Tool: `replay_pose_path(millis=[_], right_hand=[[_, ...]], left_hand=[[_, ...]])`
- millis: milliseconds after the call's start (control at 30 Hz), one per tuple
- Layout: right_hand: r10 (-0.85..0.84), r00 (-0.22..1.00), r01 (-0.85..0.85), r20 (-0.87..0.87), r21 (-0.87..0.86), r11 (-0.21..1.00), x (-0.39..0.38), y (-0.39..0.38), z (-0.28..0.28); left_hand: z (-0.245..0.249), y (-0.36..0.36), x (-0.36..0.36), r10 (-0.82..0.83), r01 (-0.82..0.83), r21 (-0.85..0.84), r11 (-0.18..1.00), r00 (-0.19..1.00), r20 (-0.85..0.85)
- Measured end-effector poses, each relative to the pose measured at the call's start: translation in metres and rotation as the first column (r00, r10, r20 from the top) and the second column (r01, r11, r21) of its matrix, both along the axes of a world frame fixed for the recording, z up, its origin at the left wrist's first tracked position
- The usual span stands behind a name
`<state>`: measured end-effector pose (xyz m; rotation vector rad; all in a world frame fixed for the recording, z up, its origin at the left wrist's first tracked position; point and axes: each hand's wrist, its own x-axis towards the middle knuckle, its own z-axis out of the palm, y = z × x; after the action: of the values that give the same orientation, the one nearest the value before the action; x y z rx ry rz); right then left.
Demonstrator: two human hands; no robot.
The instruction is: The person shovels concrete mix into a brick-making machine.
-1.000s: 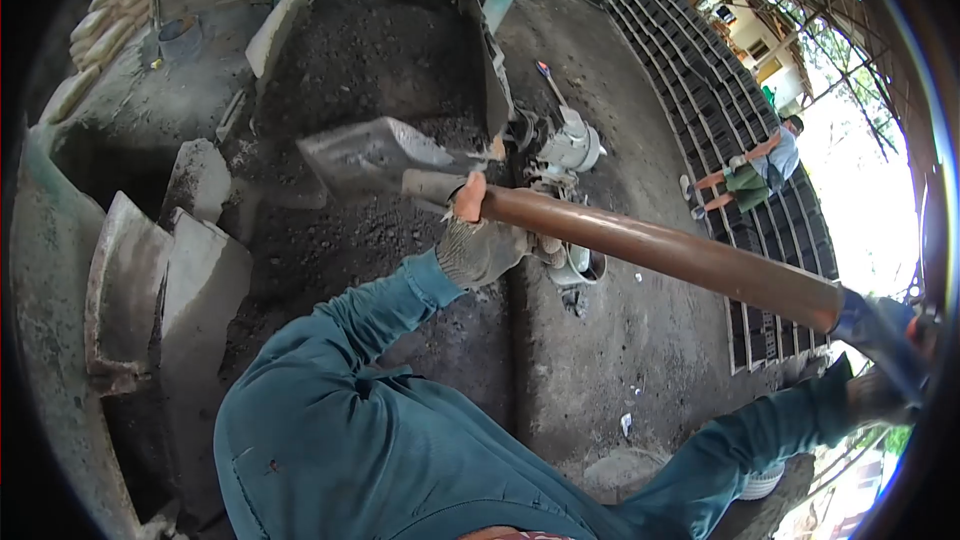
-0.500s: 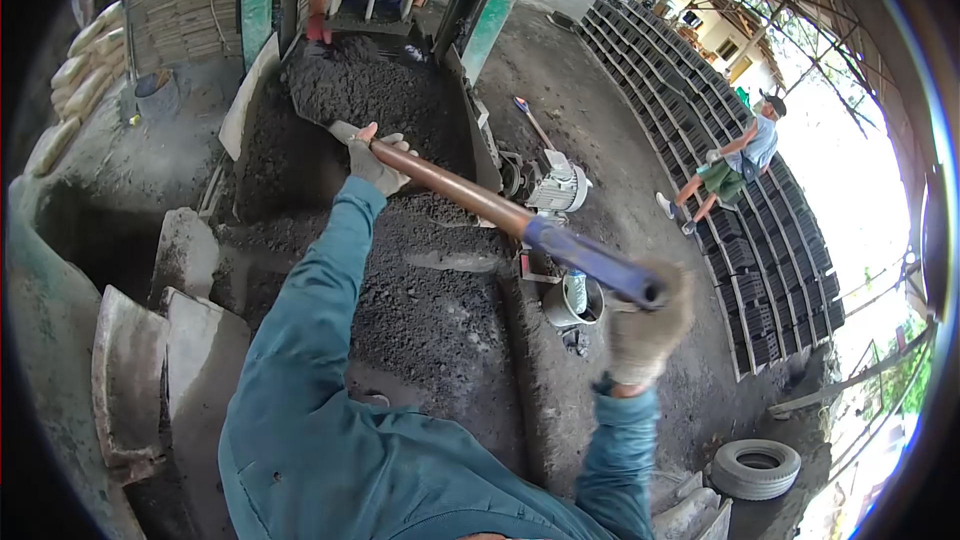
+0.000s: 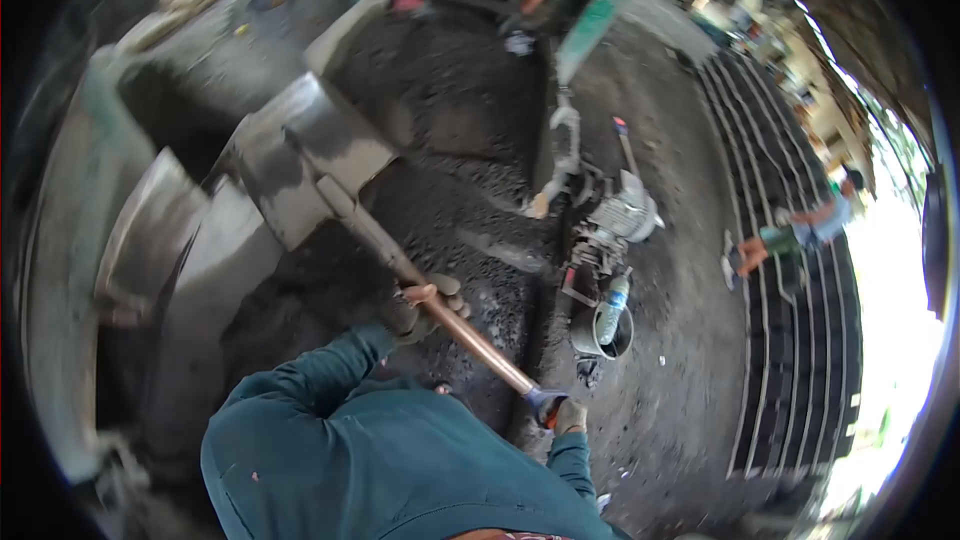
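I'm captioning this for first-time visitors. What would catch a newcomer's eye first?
Probably the broad grey metal shovel left of centre, its brown shaft held by gloved left hand and gloved right hand. Next, the long black stacks striped with pale strips down the picture's right.

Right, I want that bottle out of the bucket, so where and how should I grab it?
Probably by its upper part, coming from above: the bottle leans in the bucket with its neck end sticking out past the rim, while the wall surrounds its lower end.
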<state>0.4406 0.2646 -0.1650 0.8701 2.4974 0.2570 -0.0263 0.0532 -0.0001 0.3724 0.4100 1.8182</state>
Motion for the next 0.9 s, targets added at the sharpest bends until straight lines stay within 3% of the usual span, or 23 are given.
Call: replay_pose_path(millis=[33, 67, 100, 200, 267, 333, 400, 433, 467, 533, 633, 667, 733, 833, 900], right_hand=[[-0.661, 0.703, 0.426, -0.262, -0.588, 0.687, 0.036, 0.014, -0.070], [-0.998, 0.058, 0.301, 0.032, -0.954, -0.013, 0.059, 0.031, -0.114], [-0.929, 0.346, 0.388, -0.128, -0.882, 0.266, 0.027, 0.015, -0.044], [-0.739, 0.596, 0.162, -0.313, -0.855, 0.493, -0.070, -0.018, 0.088], [-0.410, 0.663, -0.218, -0.626, -0.685, 0.695, -0.103, 0.003, 0.107], [-0.489, 0.696, -0.320, -0.526, -0.837, 0.444, -0.158, -0.003, 0.179], [-0.304, 0.745, -0.481, -0.594, -0.793, 0.373, -0.208, -0.024, 0.246], [-0.116, 0.688, -0.664, -0.716, -0.687, 0.296, -0.233, -0.033, 0.270], [0.053, 0.576, -0.810, -0.816, -0.560, 0.174, -0.256, -0.049, 0.293], [0.341, 0.346, -0.935, -0.874, -0.350, 0.052, -0.291, -0.099, 0.344], [0.564, 0.027, -0.976, -0.826, -0.143, -0.162, -0.322, -0.180, 0.384], [0.569, -0.013, -0.969, -0.822, -0.130, -0.210, -0.329, -0.205, 0.387], [0.635, 0.041, -0.973, -0.771, -0.176, -0.151, -0.337, -0.255, 0.390], [0.494, -0.097, -0.969, -0.864, -0.032, -0.245, -0.359, -0.342, 0.395], [0.460, -0.064, -0.962, -0.885, -0.069, -0.265, -0.371, -0.394, 0.409]], left_hand=[[-0.024, -0.020, 0.018, 0.058, -0.037, -0.097, 0.995, 0.973, 0.224], [-0.034, -0.041, 0.033, 0.197, -0.139, -0.205, 0.969, 0.934, 0.298], [-0.041, -0.062, 0.045, 0.338, -0.232, -0.309, 0.922, 0.871, 0.356], [-0.081, -0.122, 0.063, 0.674, -0.451, -0.521, 0.725, 0.622, 0.399], [-0.107, -0.150, 0.078, 0.793, -0.514, -0.605, 0.607, 0.444, 0.418], [-0.115, -0.171, 0.086, 0.853, -0.542, -0.660, 0.520, 0.294, 0.431], [-0.102, -0.192, 0.090, 0.881, -0.609, -0.661, 0.438, 0.144, 0.452], [-0.103, -0.205, 0.087, 0.895, -0.633, -0.669, 0.390, 0.091, 0.436], [-0.105, -0.217, 0.084, 0.898, -0.657, -0.675, 0.336, 0.008, 0.440], [-0.096, -0.242, 0.079, 0.867, -0.677, -0.672, 0.299, -0.103, 0.488], [-0.072, -0.275, 0.082, 0.816, -0.796, -0.537, 0.280, -0.098, 0.569], [-0.074, -0.285, 0.082, 0.807, -0.870, -0.420, 0.260, -0.044, 0.589], [-0.041, -0.309, 0.083, 0.782, -0.883, -0.398, 0.249, -0.059, 0.621], [-0.003, -0.352, 0.084, 0.808, -0.967, -0.224, 0.118, -0.037, 0.588], [0.008, -0.387, 0.074, 0.785, -0.979, -0.199, 0.054, -0.082, 0.614]])
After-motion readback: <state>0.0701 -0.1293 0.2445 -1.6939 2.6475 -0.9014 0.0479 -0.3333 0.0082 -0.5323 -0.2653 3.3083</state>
